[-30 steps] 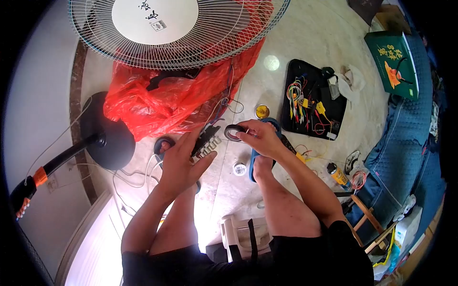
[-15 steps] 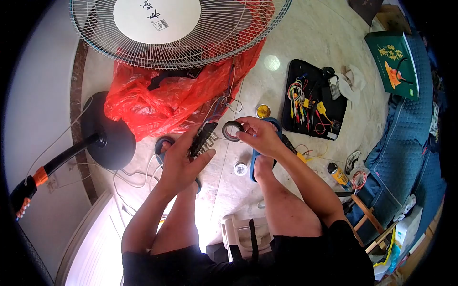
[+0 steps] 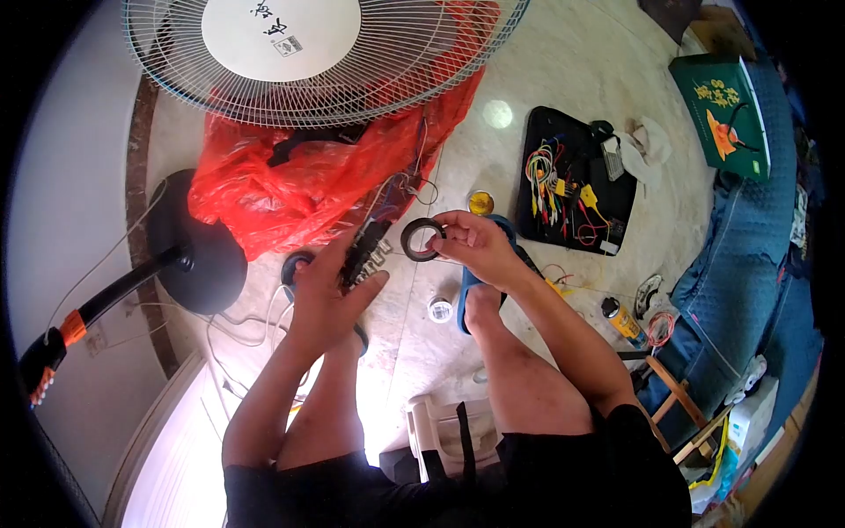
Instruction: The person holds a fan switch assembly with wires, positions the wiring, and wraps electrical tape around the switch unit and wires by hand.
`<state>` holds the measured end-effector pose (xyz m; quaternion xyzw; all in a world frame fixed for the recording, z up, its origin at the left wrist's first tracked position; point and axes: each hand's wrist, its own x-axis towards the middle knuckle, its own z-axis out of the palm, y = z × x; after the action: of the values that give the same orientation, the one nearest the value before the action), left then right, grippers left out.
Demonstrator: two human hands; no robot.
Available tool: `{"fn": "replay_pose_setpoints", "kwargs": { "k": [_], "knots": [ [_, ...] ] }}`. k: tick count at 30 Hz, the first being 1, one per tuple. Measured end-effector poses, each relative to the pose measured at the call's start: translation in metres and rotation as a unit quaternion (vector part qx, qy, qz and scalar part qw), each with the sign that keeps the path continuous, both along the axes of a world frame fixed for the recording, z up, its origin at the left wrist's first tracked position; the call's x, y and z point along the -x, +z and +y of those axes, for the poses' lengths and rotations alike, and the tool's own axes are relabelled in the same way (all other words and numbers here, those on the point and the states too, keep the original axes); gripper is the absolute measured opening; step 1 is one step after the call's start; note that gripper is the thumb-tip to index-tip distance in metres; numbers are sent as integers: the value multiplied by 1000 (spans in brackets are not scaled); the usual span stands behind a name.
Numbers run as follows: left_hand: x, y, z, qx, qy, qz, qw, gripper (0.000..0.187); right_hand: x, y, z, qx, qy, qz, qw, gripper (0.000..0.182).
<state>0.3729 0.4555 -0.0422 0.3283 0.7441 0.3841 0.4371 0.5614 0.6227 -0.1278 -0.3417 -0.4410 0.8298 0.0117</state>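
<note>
Black electrical tape, a roll [image 3: 421,238] pinched between thumb and fingertips of the person's right hand [image 3: 475,249], is held upright above the pale stone floor [image 3: 546,79], its open centre facing the camera. Just to the left of that grip, the left hand [image 3: 327,299] is closed around a small black switch block [image 3: 368,251] with pale buttons, from which thin wires [image 3: 400,189] run up toward a crumpled red plastic bag [image 3: 308,180]. Roll and block sit just beside each other, whether touching cannot be told. Beyond the bag stands a pedestal fan [image 3: 308,53], its wire guard tilted over the floor. Right of the tape hand lies a black tray [image 3: 539,132] of coloured clip leads, with a small yellow tin [image 3: 481,203] between tray and hand. Below the roll, a small white-rimmed round object [image 3: 439,309] rests on the floor beside the person's blue sandal [image 3: 466,299].
</note>
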Motion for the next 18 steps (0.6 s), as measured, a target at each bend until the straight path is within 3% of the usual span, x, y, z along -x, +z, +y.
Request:
{"fn": "replay_pose_setpoints", "kwargs": {
  "k": [2, 12, 18],
  "knots": [
    [2, -10, -5, -19, 63, -116, 991, 66, 3, 13, 3, 34, 19, 3, 999, 33],
    [4, 2, 5, -36, 123, -235, 964, 61, 19, 40, -1, 33, 51, 14, 998, 40],
    [5, 1, 5, -22, 126, -254, 959, 60, 21, 42, -3, 224, -3, -12, 975, 35]
  ]
}}
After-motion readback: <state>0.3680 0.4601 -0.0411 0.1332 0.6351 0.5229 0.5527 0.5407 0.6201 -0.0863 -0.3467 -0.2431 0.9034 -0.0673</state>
